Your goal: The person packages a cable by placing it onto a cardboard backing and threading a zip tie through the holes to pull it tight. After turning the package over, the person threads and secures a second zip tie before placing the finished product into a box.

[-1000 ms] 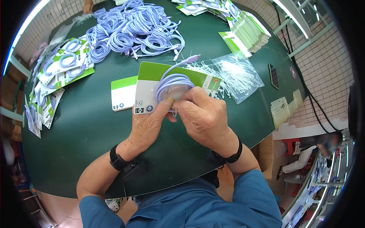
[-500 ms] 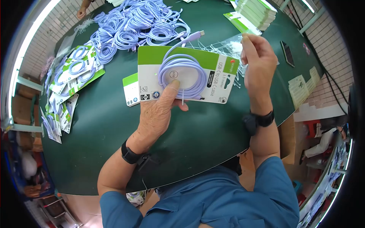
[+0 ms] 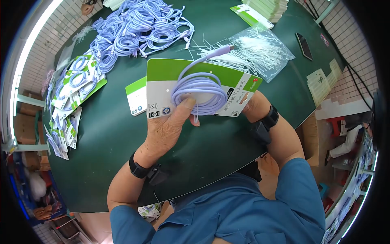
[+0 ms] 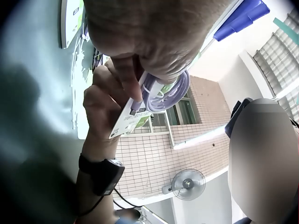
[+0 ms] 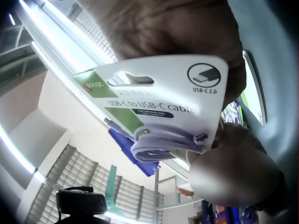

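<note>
A white and green cable card point(image 3: 162, 69) is held up above the table, with a coiled lilac cable point(image 3: 199, 91) on its front and one plug end sticking up past its top edge. My left hand point(image 3: 164, 130) grips the card's lower left, thumb pressed on the coil. Behind the card's right end is my right hand point(image 3: 258, 106), its fingers mostly hidden in the head view. A white tie point(image 3: 196, 112) hangs at the bottom of the coil. The right wrist view shows the card's slotted end point(image 5: 163, 81) against the right hand point(image 5: 173, 32).
A heap of lilac cables point(image 3: 134, 30) lies at the back. Carded cables point(image 3: 77, 87) are piled at left. Another card point(image 3: 137, 97) lies behind the held one. White ties in a bag point(image 3: 264, 51), a card stack point(image 3: 270, 8) and a phone point(image 3: 304, 46) are at right.
My right hand left the coil, rose toward the ties at right, then came down behind the card's right end. My left hand kept its grip while the card turned more fully into view.
</note>
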A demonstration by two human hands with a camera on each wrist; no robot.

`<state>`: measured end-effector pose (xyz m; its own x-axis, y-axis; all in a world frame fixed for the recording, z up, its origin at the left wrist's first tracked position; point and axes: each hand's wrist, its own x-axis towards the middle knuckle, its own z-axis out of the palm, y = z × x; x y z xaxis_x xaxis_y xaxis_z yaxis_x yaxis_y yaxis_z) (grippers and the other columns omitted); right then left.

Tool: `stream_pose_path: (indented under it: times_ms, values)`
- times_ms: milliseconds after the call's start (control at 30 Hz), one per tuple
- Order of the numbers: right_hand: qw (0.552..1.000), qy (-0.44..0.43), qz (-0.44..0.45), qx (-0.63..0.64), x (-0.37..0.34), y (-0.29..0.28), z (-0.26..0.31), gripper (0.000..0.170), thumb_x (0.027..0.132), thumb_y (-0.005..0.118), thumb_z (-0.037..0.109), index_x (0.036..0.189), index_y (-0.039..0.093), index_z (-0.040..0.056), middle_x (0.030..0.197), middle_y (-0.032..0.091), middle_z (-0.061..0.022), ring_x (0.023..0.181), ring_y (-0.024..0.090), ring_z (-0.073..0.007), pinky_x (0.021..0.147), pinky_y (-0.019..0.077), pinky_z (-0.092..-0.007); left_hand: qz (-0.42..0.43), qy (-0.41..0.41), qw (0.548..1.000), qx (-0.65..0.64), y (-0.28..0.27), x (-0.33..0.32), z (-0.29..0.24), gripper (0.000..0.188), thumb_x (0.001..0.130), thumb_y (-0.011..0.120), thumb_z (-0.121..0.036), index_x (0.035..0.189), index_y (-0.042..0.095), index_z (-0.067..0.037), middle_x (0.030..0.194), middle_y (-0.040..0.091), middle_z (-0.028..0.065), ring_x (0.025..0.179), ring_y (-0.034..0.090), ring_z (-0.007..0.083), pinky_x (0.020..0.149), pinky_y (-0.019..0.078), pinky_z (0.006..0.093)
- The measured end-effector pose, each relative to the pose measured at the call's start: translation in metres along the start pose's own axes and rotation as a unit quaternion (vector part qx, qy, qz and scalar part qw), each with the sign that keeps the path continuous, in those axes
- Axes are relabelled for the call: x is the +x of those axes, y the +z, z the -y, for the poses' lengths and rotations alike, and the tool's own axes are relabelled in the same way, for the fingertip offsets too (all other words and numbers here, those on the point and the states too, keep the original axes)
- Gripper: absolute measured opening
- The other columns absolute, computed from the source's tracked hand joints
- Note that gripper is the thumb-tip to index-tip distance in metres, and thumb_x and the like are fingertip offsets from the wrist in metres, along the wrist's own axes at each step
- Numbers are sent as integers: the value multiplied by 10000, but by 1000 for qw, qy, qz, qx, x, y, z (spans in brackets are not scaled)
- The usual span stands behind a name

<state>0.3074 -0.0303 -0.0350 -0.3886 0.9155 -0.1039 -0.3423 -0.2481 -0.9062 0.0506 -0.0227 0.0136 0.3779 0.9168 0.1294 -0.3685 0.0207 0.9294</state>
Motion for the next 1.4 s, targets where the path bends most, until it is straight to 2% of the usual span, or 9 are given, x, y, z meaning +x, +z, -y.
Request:
stream_pose_path:
  times_ms: [267, 300, 333, 500, 600, 867, 1033, 1300, 1400]
  values:
    - [997, -30, -25, 62, 29, 11, -3, 408, 995, 712, 264, 1330, 653, 38, 1197, 733, -75, 1027, 683, -126, 862, 564, -288, 5, -12, 1000, 2, -1, 2, 1, 352, 977, 675, -49, 1299, 552, 24, 1130, 663, 139, 811, 668, 177, 579, 586, 299]
    - [974, -178, 40, -134, 42, 18, 9, 499, 929, 776, 271, 1355, 637, 50, 1209, 719, -77, 1070, 682, -167, 901, 561, -319, 9, -18, 1000, 6, -1, 2, 0, 353, 976, 676, -49, 1298, 552, 23, 1129, 663, 138, 811, 670, 177, 578, 585, 296]
    - [887, -316, 102, -322, 50, 20, 17, 601, 864, 841, 277, 1380, 621, 61, 1220, 705, -79, 1114, 680, -208, 940, 557, -350, 13, -24, 1000, 10, -2, 2, 0, 354, 975, 678, -50, 1298, 552, 22, 1128, 663, 138, 811, 672, 178, 576, 585, 294]
    - [914, -167, 118, -350, 63, 11, 18, 647, 839, 849, 257, 1407, 596, 79, 1256, 667, -88, 1154, 647, -232, 1011, 511, -371, 9, -51, 998, 33, -8, 4, 2, 356, 974, 685, -58, 1296, 553, 21, 1130, 664, 133, 818, 680, 180, 577, 587, 292]
    - [862, -369, 113, -328, 72, 14, 4, 520, 847, 823, 288, 1229, 632, -9, 1148, 692, -97, 998, 644, -175, 915, 528, -336, 19, -38, 999, 2, -9, 4, 3, 384, 964, 705, -59, 1305, 550, 24, 1141, 667, 134, 824, 691, 185, 588, 594, 292]
    - [837, -428, 103, -324, 55, 33, 19, 513, 797, 840, 270, 1199, 643, 18, 1133, 676, -105, 979, 650, -231, 885, 530, -350, 95, -32, 983, 156, -11, 2, -9, 534, 887, 800, -28, 1348, 536, 24, 1189, 676, 142, 932, 718, 203, 673, 635, 300]
    - [863, -347, 128, -345, 56, 22, 9, 686, 798, 877, 283, 1389, 585, 91, 1378, 568, -108, 1250, 559, -252, 1047, 460, -373, 71, -123, 981, 131, -14, 3, -7, 569, 866, 827, -28, 1354, 537, 21, 1184, 683, 147, 969, 718, 201, 697, 641, 304]
    - [856, -348, 77, -374, 73, 25, -4, 432, 805, 846, 305, 1126, 693, 61, 1023, 660, -65, 900, 610, -194, 773, 510, -346, 43, -128, 990, 43, -11, 1, 3, 542, 880, 822, -43, 1345, 549, 13, 1192, 686, 152, 991, 719, 219, 722, 646, 324]
    - [926, -229, 55, -295, 71, 23, 2, 352, 833, 819, 307, 1042, 689, 55, 997, 656, -61, 883, 616, -190, 744, 512, -333, 19, -124, 992, 9, -13, 2, 10, 548, 892, 809, -44, 1367, 541, 5, 1219, 684, 146, 1068, 706, 242, 783, 648, 353]
